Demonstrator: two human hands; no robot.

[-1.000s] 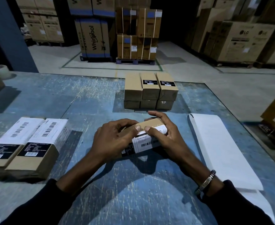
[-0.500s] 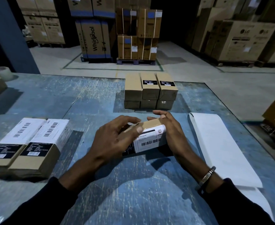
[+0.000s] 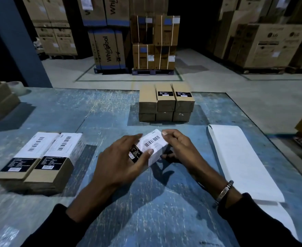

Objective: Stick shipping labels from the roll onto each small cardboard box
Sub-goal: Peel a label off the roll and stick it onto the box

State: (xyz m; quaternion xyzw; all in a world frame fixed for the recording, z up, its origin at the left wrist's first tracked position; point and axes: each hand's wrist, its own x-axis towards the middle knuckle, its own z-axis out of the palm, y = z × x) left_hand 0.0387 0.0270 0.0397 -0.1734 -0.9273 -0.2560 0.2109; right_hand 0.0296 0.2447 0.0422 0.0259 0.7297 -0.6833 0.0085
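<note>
Smoothing a label (image 3: 152, 141) down over the box (image 3: 149, 150), mid-table, just ahead of the cuffs. Left hand (image 3: 121, 163) curled round the box's near end, thumb pressed flat on the white face beside the barcode. Right hand (image 3: 177, 147) gripping the far end, fingertips hooked over the top edge, box tipped up off the table (image 3: 155, 202). Looks like the pressing-down step, label wrapped over the edge and nearly seated. Next up, probably: setting this one beside the two done boxes (image 3: 39, 157) at left, then peeling a fresh label off the strip (image 3: 239, 163) lying at right. Calls for a clean peel and a square lay, no creases. Further back, a stack (image 3: 166, 104) of six waiting, no white labels showing yet. Beyond, big cartons (image 3: 109, 49) on the warehouse floor.
</note>
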